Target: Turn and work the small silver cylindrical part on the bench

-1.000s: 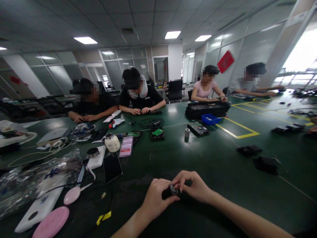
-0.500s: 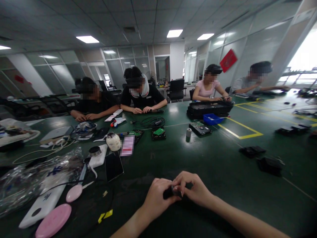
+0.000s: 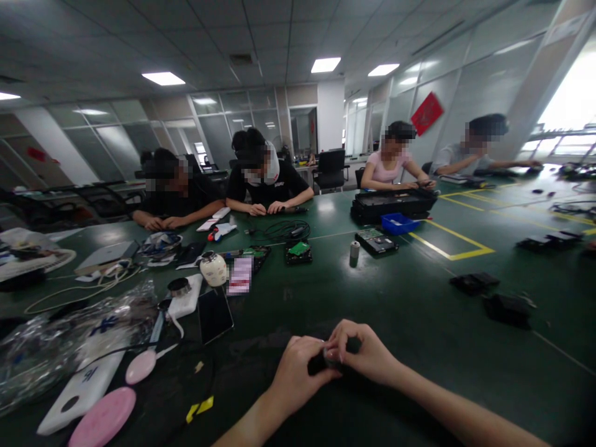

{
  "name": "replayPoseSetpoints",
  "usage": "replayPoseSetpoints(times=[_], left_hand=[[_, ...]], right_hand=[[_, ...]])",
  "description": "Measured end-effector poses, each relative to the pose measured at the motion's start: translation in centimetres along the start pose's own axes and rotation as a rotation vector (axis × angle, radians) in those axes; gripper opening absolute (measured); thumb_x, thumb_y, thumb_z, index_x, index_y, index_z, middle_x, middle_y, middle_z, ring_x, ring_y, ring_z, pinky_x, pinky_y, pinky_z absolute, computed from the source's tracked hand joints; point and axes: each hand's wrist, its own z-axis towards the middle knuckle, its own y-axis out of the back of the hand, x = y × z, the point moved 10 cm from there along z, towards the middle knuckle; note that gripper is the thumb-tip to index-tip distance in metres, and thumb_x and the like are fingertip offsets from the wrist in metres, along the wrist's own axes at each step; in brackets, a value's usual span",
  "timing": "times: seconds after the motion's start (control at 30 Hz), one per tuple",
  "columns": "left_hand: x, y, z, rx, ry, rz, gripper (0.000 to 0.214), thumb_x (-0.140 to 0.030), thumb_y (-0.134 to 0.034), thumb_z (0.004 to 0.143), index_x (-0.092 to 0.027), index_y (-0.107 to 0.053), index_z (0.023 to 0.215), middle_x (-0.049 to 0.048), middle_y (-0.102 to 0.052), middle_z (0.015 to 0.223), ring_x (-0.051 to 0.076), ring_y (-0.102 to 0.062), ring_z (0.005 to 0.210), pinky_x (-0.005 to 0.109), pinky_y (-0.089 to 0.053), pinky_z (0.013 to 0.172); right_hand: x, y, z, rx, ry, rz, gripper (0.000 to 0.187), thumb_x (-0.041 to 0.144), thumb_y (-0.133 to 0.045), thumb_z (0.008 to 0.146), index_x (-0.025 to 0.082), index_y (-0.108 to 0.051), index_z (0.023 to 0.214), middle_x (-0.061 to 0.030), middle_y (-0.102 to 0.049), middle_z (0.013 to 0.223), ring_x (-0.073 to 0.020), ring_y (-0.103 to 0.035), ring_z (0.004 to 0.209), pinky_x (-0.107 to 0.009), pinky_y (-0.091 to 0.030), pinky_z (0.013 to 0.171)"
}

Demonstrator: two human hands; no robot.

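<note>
A small grey round object is held between both hands, low over the green table (whether it rests there cannot be made out). It is judged light and stiff, perhaps slippery if metal, and best gripped around its sides. It is clasped by the curled fingers and thumb of the left hand, while its upper part is met by the nearly closed fingertips of the right hand. Beyond, a small cylinder is stood upright.
</note>
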Motion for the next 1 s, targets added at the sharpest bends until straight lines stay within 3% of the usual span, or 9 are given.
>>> replayPoseSetpoints(times=[0.17,0.27,0.33,0.43,0.57,0.73,0.87,1.0], left_hand=[[-0.1,0.1,0.0,0.001,0.009,-0.006,0.036,-0.029,-0.083,0.069,-0.026,-0.069,0.103,0.0012,-0.073,0.103,0.025,-0.064,0.096,0.036,-0.044,0.086],[-0.1,0.3,0.0,-0.005,0.024,-0.004,0.040,-0.031,-0.084,0.068,-0.026,-0.069,0.105,0.0013,-0.072,0.104,0.025,-0.064,0.097,0.037,-0.043,0.087],[-0.1,0.4,0.0,-0.003,0.024,-0.009,0.041,-0.033,-0.083,0.068,-0.027,-0.069,0.106,0.0008,-0.072,0.105,0.024,-0.064,0.098,0.037,-0.043,0.088],[-0.2,0.4,-0.1,-0.003,0.022,-0.013,0.041,-0.035,-0.082,0.069,-0.027,-0.068,0.107,0.0005,-0.072,0.106,0.024,-0.064,0.100,0.037,-0.043,0.088],[-0.2,0.4,-0.1,-0.007,0.013,-0.008,0.041,-0.036,-0.083,0.069,-0.026,-0.068,0.107,0.0011,-0.072,0.107,0.024,-0.064,0.100,0.037,-0.042,0.089],[-0.1,0.3,-0.1,-0.002,0.016,-0.008,0.043,-0.036,-0.083,0.069,-0.027,-0.068,0.109,0.0007,-0.072,0.107,0.024,-0.063,0.100,0.036,-0.042,0.089],[-0.2,0.4,-0.1,-0.002,0.015,-0.007,0.044,-0.035,-0.083,0.068,-0.027,-0.068,0.108,-0.0006,-0.072,0.107,0.024,-0.064,0.100,0.036,-0.042,0.089],[-0.1,0.4,-0.1,-0.009,0.015,-0.005,0.043,-0.034,-0.084,0.068,-0.027,-0.068,0.107,-0.0005,-0.072,0.106,0.024,-0.064,0.099,0.036,-0.043,0.088]], right_hand=[[-0.2,0.8,0.2,-0.087,0.010,0.077,0.027,0.026,-0.077,0.074,0.017,-0.057,0.059,-0.0026,-0.065,0.074,-0.0159,-0.066,0.074,-0.028,-0.053,0.067],[-1.3,3.8,0.8,-0.228,0.004,0.145,0.032,0.028,-0.076,0.075,0.018,-0.051,0.058,-0.0024,-0.066,0.073,-0.0179,-0.068,0.076,-0.029,-0.054,0.068],[-2.7,6.0,1.2,-0.285,-0.018,0.079,0.031,0.030,-0.076,0.074,0.018,-0.051,0.060,-0.0031,-0.067,0.075,-0.0207,-0.070,0.084,-0.032,-0.055,0.074],[-4.9,7.6,1.8,-0.230,-0.051,-0.121,0.028,0.031,-0.075,0.074,0.017,-0.055,0.062,-0.0041,-0.068,0.078,-0.0218,-0.071,0.082,-0.033,-0.054,0.076],[-7.1,7.4,2.2,-0.082,-0.097,-0.252,0.021,0.031,-0.072,0.075,0.017,-0.061,0.066,-0.0046,-0.069,0.080,-0.0216,-0.071,0.082,-0.035,-0.053,0.077],[-7.5,7.1,2.1,-0.029,-0.137,-0.292,0.015,0.031,-0.074,0.073,0.018,-0.066,0.070,-0.0062,-0.072,0.089,-0.0248,-0.068,0.097,-0.038,-0.049,0.091],[-7.6,7.1,2.1,-0.047,-0.176,-0.222,0.017,0.031,-0.072,0.074,0.018,-0.065,0.066,-0.0062,-0.072,0.083,-0.0257,-0.070,0.092,-0.040,-0.051,0.088],[-5.5,5.7,1.8,-0.108,-0.135,0.004,0.023,0.028,-0.071,0.077,0.017,-0.059,0.062,-0.0056,-0.071,0.076,-0.0246,-0.071,0.090,-0.037,-0.055,0.081]])
